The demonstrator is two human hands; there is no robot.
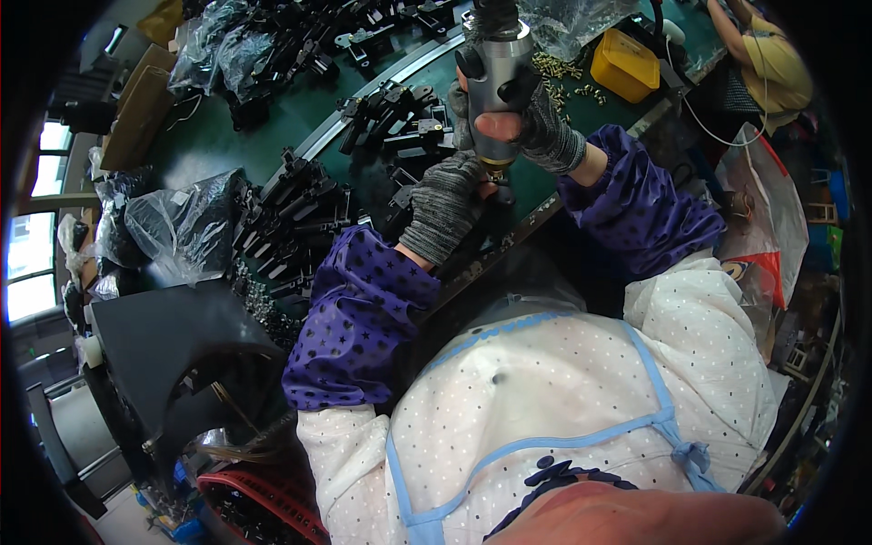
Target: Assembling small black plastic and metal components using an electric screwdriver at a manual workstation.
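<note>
My right hand [549,136], in a grey fingerless glove, is wrapped round a silver power screwdriver [504,77] that stands upright at the table's near edge. The driver's brass-coloured tip points down onto a small black part [504,193]. My left hand [443,207], gloved the same way, closes its fingers at that part beside the tip. Most of the part is hidden by the hand and the driver. To the left of the driver lie several black metal-and-plastic parts [400,118] on the green table [259,145].
A metal rail [327,127] crosses the table. Brass-coloured screws [554,68] lie beside a yellow container [627,68]. More black parts [295,213] and a clear plastic bag [182,227] are at left. Another person [777,68] is at far right. A red crate [250,481] stands low left.
</note>
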